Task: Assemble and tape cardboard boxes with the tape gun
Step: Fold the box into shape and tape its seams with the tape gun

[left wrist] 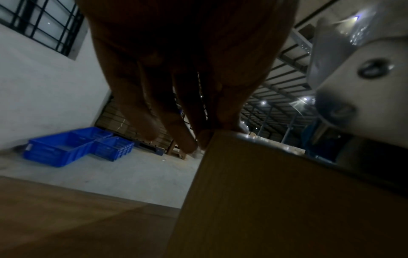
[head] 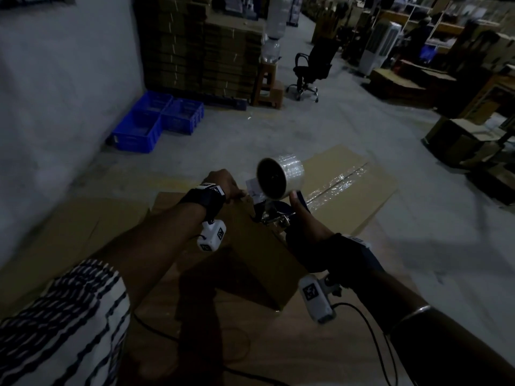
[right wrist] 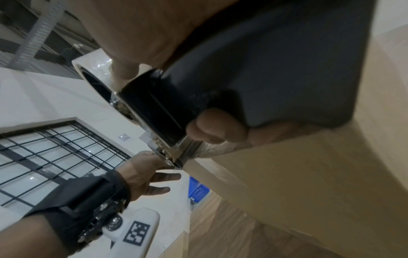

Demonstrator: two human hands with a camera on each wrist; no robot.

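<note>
The cardboard box (head: 245, 246) on the floor is steadied at its far top edge by the straight-fingered left hand (head: 223, 183). Just beyond, the tape gun (head: 274, 199) is gripped by the right hand (head: 303, 221), nose on that edge. Looks like taping's being started; next it probably gets dragged along the seam.

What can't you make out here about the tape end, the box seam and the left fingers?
- Tape end: in the head view the tape gun and left hand cover where it meets the box; the right wrist view blurs it.
- Seam: head view is dark, and the arms and right hand cover it.
- Left fingers: they reach the box edge, but blur hides whether they press or pinch the tape.
</note>
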